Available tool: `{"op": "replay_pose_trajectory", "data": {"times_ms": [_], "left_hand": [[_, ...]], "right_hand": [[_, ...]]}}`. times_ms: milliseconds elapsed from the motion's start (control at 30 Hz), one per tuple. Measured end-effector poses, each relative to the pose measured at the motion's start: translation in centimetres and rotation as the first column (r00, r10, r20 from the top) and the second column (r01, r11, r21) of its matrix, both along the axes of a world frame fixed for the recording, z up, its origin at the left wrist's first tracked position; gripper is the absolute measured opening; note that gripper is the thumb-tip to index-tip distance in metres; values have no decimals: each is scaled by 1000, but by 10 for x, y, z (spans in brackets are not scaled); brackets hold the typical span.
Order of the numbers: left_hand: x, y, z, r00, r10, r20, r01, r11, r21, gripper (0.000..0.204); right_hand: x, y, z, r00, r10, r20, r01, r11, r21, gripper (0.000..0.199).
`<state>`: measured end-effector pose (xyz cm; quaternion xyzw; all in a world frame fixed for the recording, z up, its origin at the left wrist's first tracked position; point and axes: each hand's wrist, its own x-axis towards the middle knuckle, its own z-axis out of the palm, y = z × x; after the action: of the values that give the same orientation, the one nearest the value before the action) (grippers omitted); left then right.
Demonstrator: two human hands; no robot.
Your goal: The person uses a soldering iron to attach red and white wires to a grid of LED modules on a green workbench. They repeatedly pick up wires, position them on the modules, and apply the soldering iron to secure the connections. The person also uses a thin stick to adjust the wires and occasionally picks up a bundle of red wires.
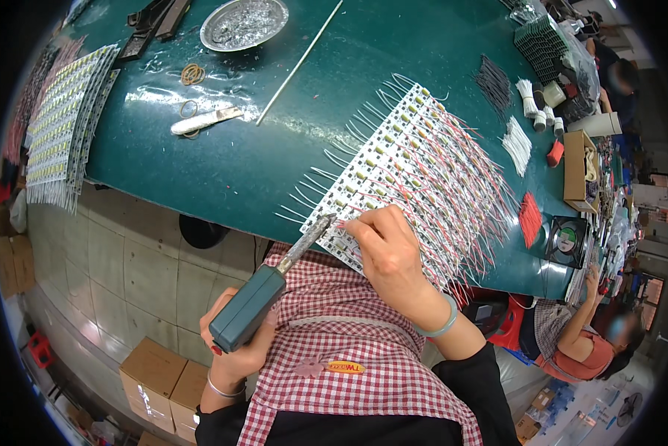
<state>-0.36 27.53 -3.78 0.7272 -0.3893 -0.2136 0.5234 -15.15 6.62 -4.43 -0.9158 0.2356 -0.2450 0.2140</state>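
Note:
My left hand (pixel 237 358) is wrapped round the dark green handle of a soldering iron (pixel 249 308), whose metal tip reaches up to a white panel of small circuit boards (pixel 382 152). Rows of yellowish components cover the panel. White wires stick out along its left side, and many red and white wires (pixel 460 201) spread over its right side. My right hand (pixel 390 253) rests over the panel's near corner, thumb and forefinger pinched close beside the iron's tip. What sits between those fingertips is too small to make out.
On the green table (pixel 222 156) lie a metal dish (pixel 245 24) of solder scraps, a thin rod (pixel 300 61), a white-handled tool (pixel 206 120) and rubber bands (pixel 193 73). More panels (pixel 66 123) hang over the left edge. Wire bundles (pixel 517 145) lie right; a co-worker (pixel 583 342) sits beyond.

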Motion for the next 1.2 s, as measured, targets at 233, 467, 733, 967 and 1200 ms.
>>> {"op": "replay_pose_trajectory", "data": {"times_ms": [233, 467, 733, 967, 1200], "left_hand": [[0, 2, 4, 999, 3, -42, -1, 999, 42, 23], [0, -5, 5, 1000, -18, -8, 18, 1000, 11, 22], [-1, -10, 8, 998, -39, -40, 41, 998, 42, 19], [0, -12, 7, 1000, -23, -1, 23, 1000, -7, 19], [1, -7, 3, 999, 13, -39, -14, 1000, -22, 19]], "right_hand": [[-2, -2, -1, 999, 32, -20, -33, 999, -27, 27], [1, -2, 2, 997, 37, -62, -41, 998, -58, 29], [2, -3, 5, 991, 56, -117, -63, 997, -53, 28], [3, -4, 7, 985, 78, -153, -86, 995, -46, 28], [5, -4, 12, 975, 92, -200, -105, 993, -56, 28]]}}
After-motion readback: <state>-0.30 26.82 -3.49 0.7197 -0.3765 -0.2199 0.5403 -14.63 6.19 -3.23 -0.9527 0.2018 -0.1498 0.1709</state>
